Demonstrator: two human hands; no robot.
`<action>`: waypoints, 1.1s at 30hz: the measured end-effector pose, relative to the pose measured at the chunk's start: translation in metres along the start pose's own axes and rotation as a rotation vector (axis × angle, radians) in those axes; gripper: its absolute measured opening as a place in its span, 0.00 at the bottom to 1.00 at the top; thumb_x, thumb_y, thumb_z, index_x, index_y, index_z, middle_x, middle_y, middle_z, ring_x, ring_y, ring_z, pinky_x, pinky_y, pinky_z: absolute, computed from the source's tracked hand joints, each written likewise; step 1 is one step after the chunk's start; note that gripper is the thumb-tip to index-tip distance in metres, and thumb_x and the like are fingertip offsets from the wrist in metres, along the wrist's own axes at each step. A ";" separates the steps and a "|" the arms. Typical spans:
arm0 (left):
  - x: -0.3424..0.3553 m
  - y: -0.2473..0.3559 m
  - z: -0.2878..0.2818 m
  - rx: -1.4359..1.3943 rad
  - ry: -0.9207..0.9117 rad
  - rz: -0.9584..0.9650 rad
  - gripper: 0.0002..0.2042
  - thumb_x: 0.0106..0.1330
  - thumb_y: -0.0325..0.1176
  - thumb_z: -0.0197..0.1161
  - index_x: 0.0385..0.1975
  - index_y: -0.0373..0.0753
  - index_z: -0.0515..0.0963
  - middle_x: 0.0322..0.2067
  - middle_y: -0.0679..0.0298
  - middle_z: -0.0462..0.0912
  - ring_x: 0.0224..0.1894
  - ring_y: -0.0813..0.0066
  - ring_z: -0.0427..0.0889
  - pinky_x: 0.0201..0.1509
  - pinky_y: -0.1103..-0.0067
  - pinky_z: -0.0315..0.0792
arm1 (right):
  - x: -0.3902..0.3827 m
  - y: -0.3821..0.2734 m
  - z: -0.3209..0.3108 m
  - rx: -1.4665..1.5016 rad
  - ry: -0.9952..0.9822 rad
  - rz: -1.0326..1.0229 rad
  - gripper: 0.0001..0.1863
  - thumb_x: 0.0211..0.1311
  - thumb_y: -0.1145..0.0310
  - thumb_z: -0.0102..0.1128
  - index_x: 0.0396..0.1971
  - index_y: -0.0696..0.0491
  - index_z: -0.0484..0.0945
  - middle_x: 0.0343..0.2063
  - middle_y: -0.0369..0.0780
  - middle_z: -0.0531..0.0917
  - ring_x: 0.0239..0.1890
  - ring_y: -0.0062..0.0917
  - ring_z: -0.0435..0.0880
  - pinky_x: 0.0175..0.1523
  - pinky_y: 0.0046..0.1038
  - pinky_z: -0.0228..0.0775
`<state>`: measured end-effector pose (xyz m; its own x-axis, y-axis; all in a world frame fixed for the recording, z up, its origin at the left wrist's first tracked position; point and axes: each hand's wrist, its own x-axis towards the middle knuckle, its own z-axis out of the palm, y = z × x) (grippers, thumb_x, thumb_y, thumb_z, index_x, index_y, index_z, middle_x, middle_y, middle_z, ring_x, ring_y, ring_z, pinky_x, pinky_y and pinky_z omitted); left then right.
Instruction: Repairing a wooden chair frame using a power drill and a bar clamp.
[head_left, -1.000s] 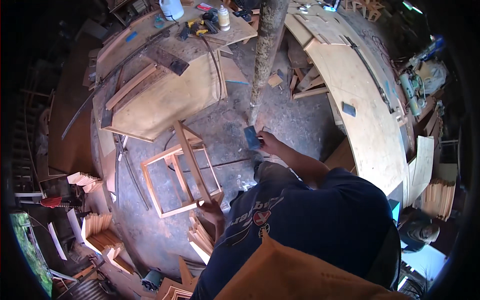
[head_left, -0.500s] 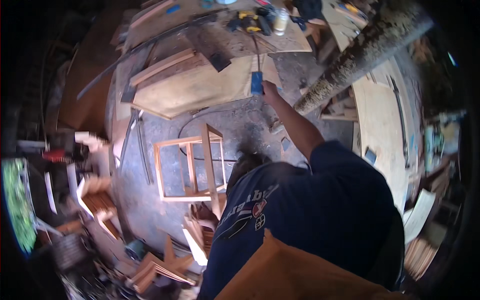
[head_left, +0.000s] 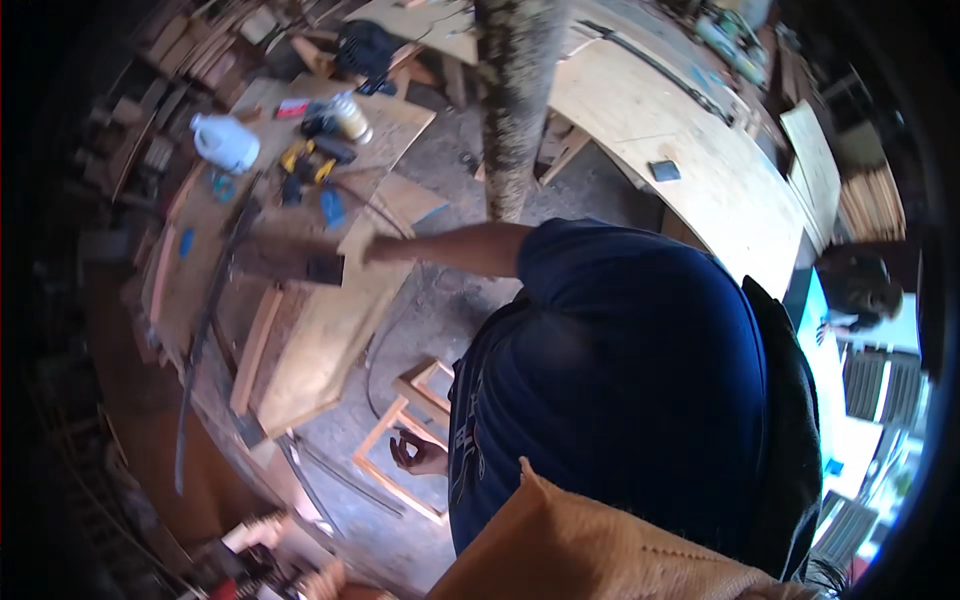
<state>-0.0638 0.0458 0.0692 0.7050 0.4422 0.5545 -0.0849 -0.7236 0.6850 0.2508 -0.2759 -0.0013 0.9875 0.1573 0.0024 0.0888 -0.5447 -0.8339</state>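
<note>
Pale wooden rectangular frame (head_left: 380,430) sits by the left hand (head_left: 420,456), fingers curved apart, empty, while the right hand (head_left: 380,250), grip unclear, is outstretched at the brown wooden bench (head_left: 398,122), a reach likely needing care.

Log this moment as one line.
left hand: empty, half-curled, near wooden frame | right hand: blurred, grip unclear, near dark board | blue pad: on workbench

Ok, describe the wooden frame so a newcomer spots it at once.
Find the mottled post at top centre. Down-left on the floor, the wooden frame sits near the left hand. Pale, open bars distinguish it from the dark strips nearby.
</note>
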 end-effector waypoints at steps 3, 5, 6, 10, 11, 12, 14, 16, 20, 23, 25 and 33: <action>0.051 0.050 0.043 -0.059 -0.152 0.038 0.12 0.62 0.33 0.67 0.25 0.29 0.80 0.36 0.53 0.83 0.36 0.62 0.82 0.37 0.70 0.77 | -0.119 0.027 -0.016 -0.231 -0.625 0.055 0.22 0.65 0.50 0.52 0.36 0.55 0.83 0.29 0.42 0.83 0.34 0.30 0.81 0.42 0.35 0.71; 0.086 0.099 0.079 -0.347 -0.380 -0.227 0.13 0.65 0.35 0.64 0.31 0.28 0.80 0.35 0.54 0.83 0.34 0.63 0.82 0.36 0.72 0.77 | -0.204 0.056 -0.066 0.270 -0.875 0.048 0.16 0.69 0.56 0.52 0.40 0.51 0.82 0.26 0.32 0.83 0.27 0.21 0.79 0.32 0.31 0.72; 0.103 0.128 0.097 -0.338 -0.428 0.021 0.13 0.68 0.35 0.61 0.39 0.27 0.79 0.37 0.54 0.82 0.37 0.64 0.82 0.38 0.74 0.77 | -0.244 0.070 -0.087 0.150 -0.635 -0.020 0.16 0.67 0.57 0.54 0.43 0.53 0.81 0.28 0.32 0.83 0.28 0.22 0.80 0.33 0.30 0.74; 0.141 0.278 0.161 -0.629 -0.411 0.797 0.17 0.70 0.30 0.54 0.56 0.29 0.69 0.49 0.50 0.77 0.52 0.63 0.77 0.49 0.75 0.74 | -0.395 0.147 -0.174 0.811 0.484 0.708 0.20 0.62 0.69 0.57 0.54 0.56 0.74 0.34 0.34 0.83 0.32 0.26 0.83 0.35 0.27 0.77; 0.138 0.315 0.166 -0.814 -0.609 0.588 0.18 0.72 0.31 0.50 0.58 0.28 0.66 0.52 0.49 0.75 0.54 0.62 0.75 0.52 0.73 0.73 | -0.430 0.166 -0.190 0.525 0.678 0.581 0.18 0.61 0.70 0.56 0.52 0.55 0.75 0.32 0.36 0.83 0.31 0.25 0.82 0.34 0.27 0.76; 0.136 0.351 0.170 -1.044 -0.771 0.412 0.20 0.73 0.32 0.46 0.60 0.28 0.63 0.55 0.47 0.73 0.56 0.61 0.73 0.54 0.70 0.71 | -0.456 0.184 -0.205 0.474 0.857 0.701 0.16 0.60 0.71 0.56 0.48 0.55 0.77 0.30 0.37 0.83 0.29 0.25 0.81 0.33 0.26 0.76; 0.132 0.421 0.186 -1.391 -0.918 0.388 0.23 0.74 0.36 0.40 0.63 0.28 0.59 0.58 0.45 0.68 0.58 0.59 0.70 0.59 0.66 0.67 | -0.502 0.216 -0.238 0.878 1.275 0.890 0.11 0.56 0.71 0.58 0.40 0.53 0.80 0.27 0.39 0.82 0.27 0.23 0.80 0.31 0.25 0.73; 0.111 0.474 0.199 -1.355 -0.886 0.232 0.27 0.73 0.43 0.39 0.66 0.30 0.56 0.63 0.44 0.62 0.62 0.54 0.66 0.68 0.62 0.58 | -0.525 0.246 -0.272 0.557 1.436 1.135 0.08 0.53 0.69 0.59 0.32 0.54 0.80 0.26 0.40 0.81 0.27 0.26 0.80 0.31 0.27 0.71; 0.088 0.519 0.237 -1.206 -0.767 0.203 0.26 0.73 0.43 0.39 0.64 0.30 0.57 0.60 0.45 0.63 0.60 0.55 0.67 0.66 0.62 0.58 | -0.554 0.318 -0.387 0.280 1.627 1.130 0.28 0.49 0.61 0.62 0.50 0.60 0.75 0.38 0.50 0.83 0.42 0.36 0.81 0.48 0.33 0.72; 0.096 0.517 0.261 -1.099 -0.630 0.127 0.25 0.73 0.44 0.40 0.62 0.31 0.58 0.59 0.46 0.64 0.59 0.56 0.67 0.65 0.63 0.59 | -0.574 0.384 -0.502 0.032 1.450 1.096 0.33 0.52 0.53 0.65 0.53 0.58 0.72 0.48 0.52 0.80 0.52 0.42 0.79 0.56 0.37 0.70; 0.107 0.510 0.272 -1.020 -0.563 0.077 0.25 0.72 0.44 0.40 0.61 0.31 0.59 0.58 0.47 0.64 0.58 0.56 0.67 0.64 0.63 0.59 | -0.575 0.429 -0.577 -0.176 1.347 1.144 0.32 0.51 0.57 0.66 0.54 0.57 0.71 0.44 0.51 0.81 0.51 0.44 0.78 0.56 0.39 0.70; 0.118 0.447 0.220 -0.882 -0.479 -0.163 0.24 0.72 0.46 0.41 0.57 0.31 0.61 0.53 0.49 0.66 0.54 0.58 0.68 0.62 0.65 0.61 | -0.563 0.558 -0.800 -0.458 0.918 1.218 0.41 0.51 0.63 0.59 0.66 0.57 0.55 0.65 0.54 0.60 0.68 0.45 0.56 0.69 0.39 0.54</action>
<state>0.1361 -0.3419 0.3366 0.9459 0.1011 0.3083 -0.3153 0.0613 0.9470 -0.1518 -1.3279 -0.0265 0.2193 -0.9742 -0.0540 -0.9152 -0.1863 -0.3573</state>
